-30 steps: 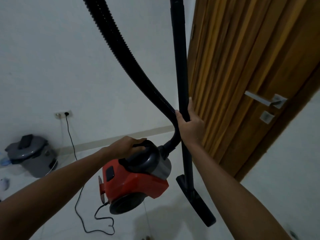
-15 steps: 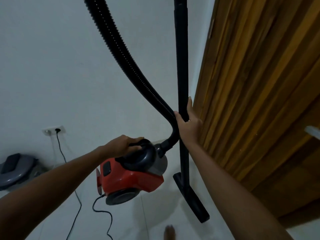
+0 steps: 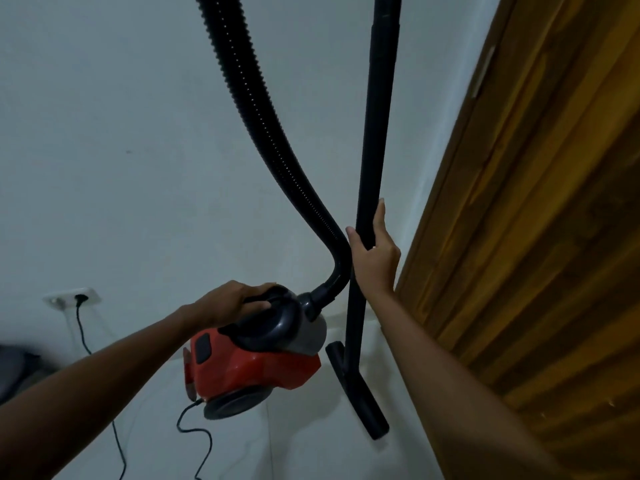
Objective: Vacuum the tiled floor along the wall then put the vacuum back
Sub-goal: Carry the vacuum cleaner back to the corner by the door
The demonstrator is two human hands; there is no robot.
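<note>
A red and grey canister vacuum (image 3: 252, 368) hangs just above the white tiled floor (image 3: 311, 452), close to the wall. My left hand (image 3: 232, 301) grips its dark carry handle from above. My right hand (image 3: 375, 252) holds the black wand (image 3: 375, 133), which stands nearly upright beside the door. The floor nozzle (image 3: 360, 393) at the wand's lower end points down toward the tiles. A ribbed black hose (image 3: 263, 133) curves from the vacuum's front up out of view.
A wooden door (image 3: 536, 237) fills the right side, close to the wand. The black power cord (image 3: 194, 431) trails over the floor to a wall socket (image 3: 72, 297) at the left. A dark grey object (image 3: 10, 372) sits at the far left edge.
The view has swung toward the wall corner; the door handle and grey bin have slipped out of sight. Both hands keep their grips, and the vacuum and wand have come closer to the wall.
</note>
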